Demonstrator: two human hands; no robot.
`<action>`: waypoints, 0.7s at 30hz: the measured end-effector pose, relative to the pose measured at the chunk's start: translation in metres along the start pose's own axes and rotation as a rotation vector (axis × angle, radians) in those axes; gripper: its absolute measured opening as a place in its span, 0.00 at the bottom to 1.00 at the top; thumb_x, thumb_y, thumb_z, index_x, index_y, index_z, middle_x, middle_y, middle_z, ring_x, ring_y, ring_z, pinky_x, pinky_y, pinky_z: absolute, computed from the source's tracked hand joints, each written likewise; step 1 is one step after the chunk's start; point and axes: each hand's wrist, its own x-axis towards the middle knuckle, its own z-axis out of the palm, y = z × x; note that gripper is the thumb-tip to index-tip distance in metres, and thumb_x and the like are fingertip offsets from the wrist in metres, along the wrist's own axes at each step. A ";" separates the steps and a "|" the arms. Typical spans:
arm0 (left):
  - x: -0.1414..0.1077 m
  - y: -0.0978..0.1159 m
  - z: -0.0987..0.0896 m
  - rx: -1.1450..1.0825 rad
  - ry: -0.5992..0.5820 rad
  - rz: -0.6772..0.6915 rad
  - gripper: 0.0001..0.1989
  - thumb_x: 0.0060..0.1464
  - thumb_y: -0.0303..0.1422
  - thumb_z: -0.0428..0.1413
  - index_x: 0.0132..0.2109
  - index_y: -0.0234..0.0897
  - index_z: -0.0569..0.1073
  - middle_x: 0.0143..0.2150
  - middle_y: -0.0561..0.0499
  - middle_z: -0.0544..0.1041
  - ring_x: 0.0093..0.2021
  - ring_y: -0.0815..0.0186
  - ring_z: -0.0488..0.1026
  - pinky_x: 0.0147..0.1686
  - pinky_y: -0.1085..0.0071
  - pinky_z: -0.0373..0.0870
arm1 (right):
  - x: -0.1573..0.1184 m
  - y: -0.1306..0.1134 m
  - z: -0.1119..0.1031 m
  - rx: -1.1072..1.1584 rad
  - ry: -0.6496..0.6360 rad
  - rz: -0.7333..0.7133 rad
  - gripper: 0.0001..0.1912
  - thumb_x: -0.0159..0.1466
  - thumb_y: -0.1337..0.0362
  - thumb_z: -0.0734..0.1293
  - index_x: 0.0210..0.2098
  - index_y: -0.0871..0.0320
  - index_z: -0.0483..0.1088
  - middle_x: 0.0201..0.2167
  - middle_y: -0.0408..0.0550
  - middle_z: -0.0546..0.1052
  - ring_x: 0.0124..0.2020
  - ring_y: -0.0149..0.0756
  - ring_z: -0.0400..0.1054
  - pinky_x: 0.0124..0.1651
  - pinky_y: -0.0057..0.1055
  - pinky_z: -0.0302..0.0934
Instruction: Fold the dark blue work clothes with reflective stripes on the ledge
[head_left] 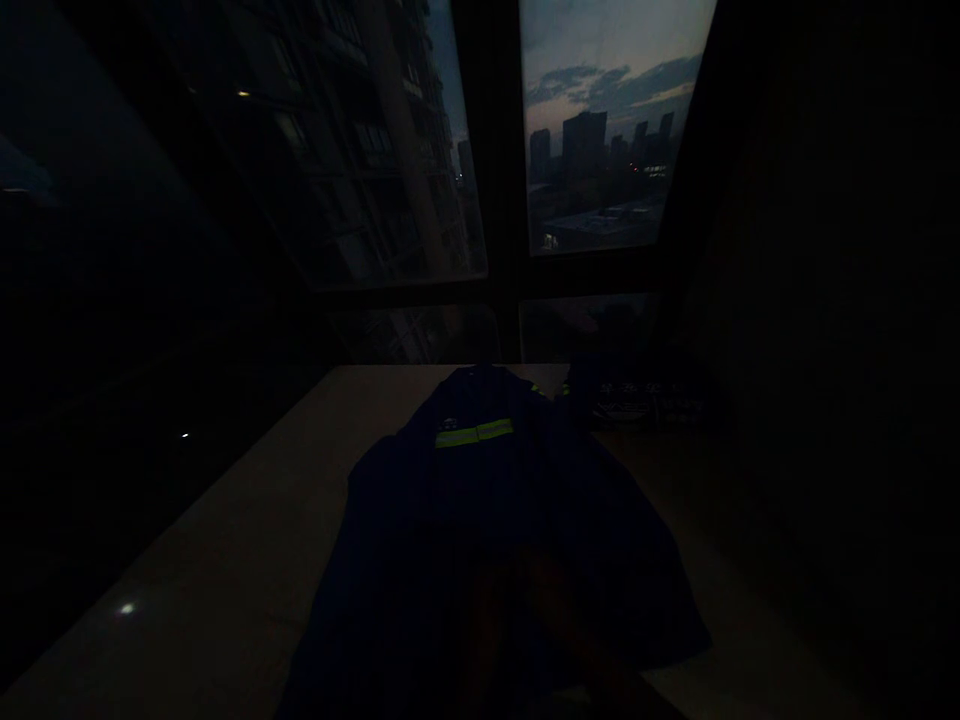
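A dark blue work jacket [480,480] lies spread out, its collar toward the window and a yellow-green reflective stripe [474,433] across the chest. Its sleeve reaches out to the lower right. Very dim over the lower front of the jacket are my left hand [486,595] and my right hand [541,580], close beside each other. Darkness hides their fingers, so I cannot tell whether they grip the cloth or only rest near it.
The jacket lies on a pale flat surface [262,520], with a bright reflection at its lower left. A dark bundle with pale printing [637,400] sits at the back right. Behind stands a window with a dark frame [504,200].
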 end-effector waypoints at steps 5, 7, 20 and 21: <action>-0.009 -0.025 -0.023 0.103 0.004 -0.074 0.24 0.61 0.36 0.40 0.53 0.39 0.78 0.59 0.43 0.76 0.61 0.55 0.71 0.63 0.52 0.65 | 0.009 0.043 -0.035 0.106 0.111 0.138 0.24 0.71 0.62 0.51 0.57 0.62 0.70 0.55 0.57 0.76 0.52 0.37 0.72 0.54 0.29 0.62; -0.008 -0.029 -0.036 0.083 -0.043 -0.105 0.24 0.60 0.36 0.41 0.53 0.39 0.78 0.59 0.43 0.76 0.60 0.56 0.71 0.63 0.53 0.66 | 0.011 0.058 -0.055 0.090 0.096 0.156 0.23 0.70 0.61 0.52 0.55 0.60 0.71 0.52 0.55 0.77 0.50 0.38 0.73 0.52 0.29 0.64; 0.069 0.031 -0.018 0.232 -0.004 0.033 0.23 0.59 0.32 0.47 0.60 0.36 0.70 0.64 0.41 0.71 0.65 0.54 0.66 0.65 0.55 0.60 | 0.046 -0.028 -0.021 -0.247 0.098 -0.261 0.20 0.68 0.68 0.56 0.55 0.58 0.71 0.54 0.57 0.74 0.54 0.46 0.68 0.55 0.39 0.61; 0.072 0.030 -0.014 0.250 0.018 0.025 0.24 0.60 0.33 0.47 0.61 0.34 0.69 0.64 0.39 0.70 0.64 0.53 0.66 0.65 0.54 0.60 | 0.050 -0.025 -0.016 -0.242 0.083 -0.235 0.20 0.68 0.69 0.56 0.54 0.58 0.72 0.53 0.57 0.75 0.54 0.45 0.69 0.55 0.39 0.62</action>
